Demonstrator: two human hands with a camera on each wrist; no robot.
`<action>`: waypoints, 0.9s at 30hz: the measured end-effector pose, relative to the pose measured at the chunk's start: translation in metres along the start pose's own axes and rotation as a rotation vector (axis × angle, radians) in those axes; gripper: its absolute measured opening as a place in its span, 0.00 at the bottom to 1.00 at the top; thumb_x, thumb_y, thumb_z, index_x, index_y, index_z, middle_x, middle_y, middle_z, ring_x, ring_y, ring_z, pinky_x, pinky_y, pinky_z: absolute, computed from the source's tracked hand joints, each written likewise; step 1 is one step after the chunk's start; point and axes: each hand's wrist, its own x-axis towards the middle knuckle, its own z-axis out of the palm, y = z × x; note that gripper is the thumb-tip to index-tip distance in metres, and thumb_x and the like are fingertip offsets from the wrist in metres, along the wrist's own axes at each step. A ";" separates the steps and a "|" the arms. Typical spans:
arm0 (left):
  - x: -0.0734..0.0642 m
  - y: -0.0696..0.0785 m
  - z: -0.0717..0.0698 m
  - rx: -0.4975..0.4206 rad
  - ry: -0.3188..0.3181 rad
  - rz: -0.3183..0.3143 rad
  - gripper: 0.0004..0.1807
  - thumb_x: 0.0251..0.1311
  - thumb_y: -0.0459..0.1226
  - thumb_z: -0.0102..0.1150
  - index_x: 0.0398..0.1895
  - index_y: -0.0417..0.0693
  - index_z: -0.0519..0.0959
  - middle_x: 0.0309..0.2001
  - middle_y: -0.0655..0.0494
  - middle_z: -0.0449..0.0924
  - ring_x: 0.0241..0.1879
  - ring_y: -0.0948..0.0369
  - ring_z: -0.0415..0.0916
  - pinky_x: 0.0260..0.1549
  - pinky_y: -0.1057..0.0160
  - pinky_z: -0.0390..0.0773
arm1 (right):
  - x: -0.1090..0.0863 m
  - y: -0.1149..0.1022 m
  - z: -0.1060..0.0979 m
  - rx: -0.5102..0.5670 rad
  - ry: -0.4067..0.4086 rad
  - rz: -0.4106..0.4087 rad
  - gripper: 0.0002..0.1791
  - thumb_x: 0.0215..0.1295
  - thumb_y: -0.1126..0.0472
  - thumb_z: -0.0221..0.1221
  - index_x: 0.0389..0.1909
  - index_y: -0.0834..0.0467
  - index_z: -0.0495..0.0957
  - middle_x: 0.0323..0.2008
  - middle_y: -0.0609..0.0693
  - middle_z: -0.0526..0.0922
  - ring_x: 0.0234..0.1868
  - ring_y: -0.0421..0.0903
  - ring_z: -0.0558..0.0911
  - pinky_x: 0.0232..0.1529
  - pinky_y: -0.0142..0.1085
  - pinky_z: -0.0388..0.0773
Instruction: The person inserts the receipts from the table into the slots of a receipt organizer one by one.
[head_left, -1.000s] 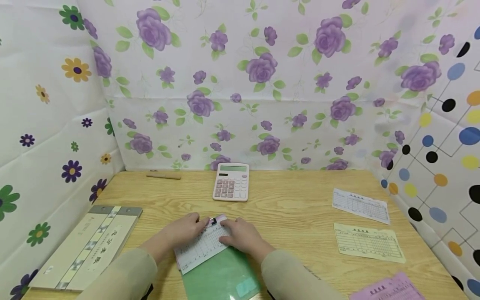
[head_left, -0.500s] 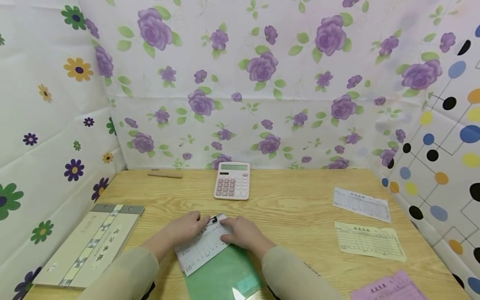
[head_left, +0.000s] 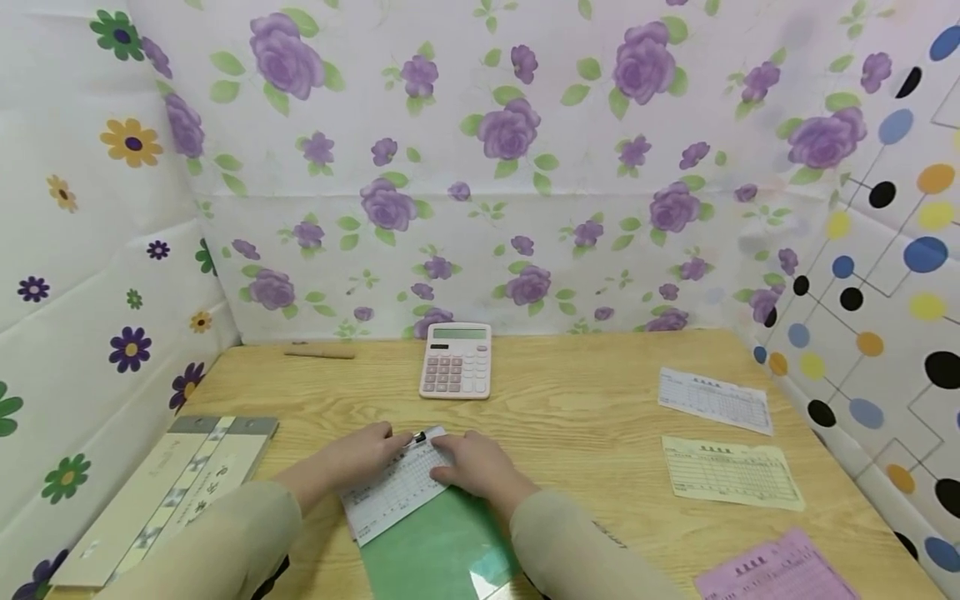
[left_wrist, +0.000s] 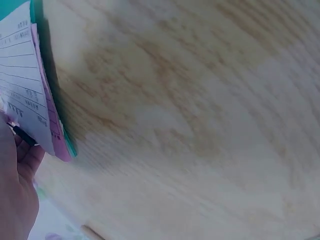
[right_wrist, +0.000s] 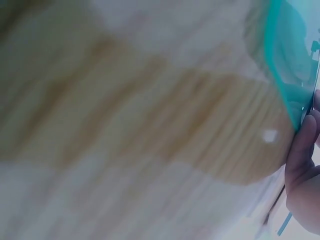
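Fingers of the left hand (head_left: 366,457) pinch the black binder clip (head_left: 420,437) at the white ruled slip's (head_left: 397,497) top edge; the right hand (head_left: 480,468) grips slip and green folder (head_left: 435,550) together. Clipping looks nearly done, letting go apparently left.

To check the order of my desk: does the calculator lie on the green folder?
No, the calculator lies on the wooden table near the flowered cloth, apart from the green folder.
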 end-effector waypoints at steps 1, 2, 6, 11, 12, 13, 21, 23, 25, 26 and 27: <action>0.000 -0.001 0.000 -0.004 -0.002 -0.005 0.20 0.72 0.48 0.36 0.44 0.44 0.75 0.27 0.51 0.69 0.25 0.57 0.67 0.26 0.57 0.69 | 0.000 -0.001 0.000 -0.003 0.003 -0.002 0.29 0.60 0.41 0.59 0.61 0.44 0.72 0.49 0.50 0.80 0.51 0.49 0.76 0.49 0.43 0.72; 0.000 -0.001 0.000 -0.014 -0.006 -0.020 0.21 0.72 0.49 0.36 0.44 0.44 0.75 0.27 0.51 0.69 0.25 0.57 0.67 0.26 0.57 0.68 | 0.001 -0.001 0.001 -0.006 0.005 -0.004 0.28 0.60 0.41 0.59 0.61 0.44 0.72 0.48 0.50 0.80 0.51 0.49 0.76 0.49 0.43 0.72; 0.002 0.000 0.002 -0.115 -0.011 -0.142 0.26 0.69 0.57 0.33 0.31 0.47 0.71 0.25 0.51 0.69 0.25 0.57 0.67 0.25 0.58 0.66 | 0.001 -0.001 -0.001 -0.008 0.018 0.010 0.28 0.60 0.42 0.59 0.61 0.45 0.72 0.48 0.53 0.80 0.50 0.51 0.76 0.49 0.43 0.73; 0.003 0.002 0.006 -0.120 -0.001 -0.177 0.27 0.69 0.59 0.32 0.30 0.48 0.70 0.25 0.50 0.69 0.24 0.56 0.67 0.24 0.58 0.66 | 0.000 -0.001 -0.001 -0.001 0.019 0.038 0.28 0.61 0.41 0.58 0.61 0.45 0.72 0.48 0.54 0.79 0.51 0.52 0.76 0.48 0.44 0.73; 0.003 0.002 0.007 -0.114 0.007 -0.175 0.27 0.69 0.58 0.32 0.30 0.48 0.70 0.25 0.51 0.69 0.24 0.56 0.67 0.24 0.58 0.66 | 0.000 -0.001 -0.001 -0.001 0.019 0.040 0.28 0.61 0.41 0.58 0.62 0.45 0.71 0.49 0.54 0.79 0.51 0.51 0.76 0.49 0.44 0.73; 0.003 0.002 0.008 -0.105 0.016 -0.169 0.26 0.69 0.58 0.32 0.30 0.48 0.70 0.25 0.51 0.68 0.24 0.56 0.66 0.25 0.58 0.66 | 0.000 -0.001 0.000 -0.002 0.018 0.041 0.28 0.61 0.41 0.58 0.62 0.45 0.72 0.49 0.54 0.79 0.51 0.51 0.76 0.49 0.44 0.73; -0.003 -0.003 0.015 0.200 0.120 0.140 0.19 0.71 0.45 0.41 0.49 0.39 0.74 0.30 0.55 0.66 0.27 0.61 0.63 0.27 0.60 0.69 | 0.001 0.000 0.001 0.006 0.028 0.028 0.29 0.61 0.42 0.59 0.61 0.47 0.72 0.50 0.54 0.79 0.51 0.51 0.76 0.51 0.44 0.72; -0.005 -0.007 0.017 0.271 0.164 0.228 0.20 0.69 0.43 0.46 0.56 0.38 0.72 0.32 0.54 0.66 0.27 0.61 0.62 0.26 0.62 0.70 | 0.001 0.003 0.000 0.022 0.027 0.008 0.29 0.61 0.43 0.59 0.61 0.50 0.72 0.50 0.53 0.79 0.47 0.49 0.79 0.50 0.42 0.72; -0.007 -0.010 0.018 0.347 0.209 0.312 0.24 0.67 0.41 0.50 0.63 0.39 0.69 0.34 0.52 0.67 0.28 0.61 0.62 0.26 0.62 0.70 | 0.000 0.008 -0.001 0.065 0.016 -0.013 0.29 0.60 0.44 0.60 0.60 0.53 0.72 0.49 0.52 0.80 0.37 0.47 0.82 0.43 0.39 0.76; -0.007 -0.012 0.019 0.356 0.227 0.330 0.24 0.66 0.40 0.51 0.63 0.39 0.69 0.34 0.51 0.67 0.28 0.61 0.63 0.26 0.62 0.70 | -0.001 0.011 -0.002 0.073 0.017 -0.030 0.29 0.60 0.45 0.61 0.60 0.55 0.73 0.48 0.52 0.80 0.35 0.46 0.82 0.43 0.39 0.76; -0.007 -0.013 0.019 0.368 0.242 0.345 0.24 0.66 0.40 0.51 0.63 0.39 0.69 0.35 0.50 0.67 0.29 0.61 0.63 0.26 0.62 0.71 | -0.003 0.014 -0.004 0.084 0.013 -0.041 0.29 0.60 0.45 0.61 0.60 0.55 0.73 0.49 0.51 0.80 0.35 0.45 0.82 0.43 0.38 0.76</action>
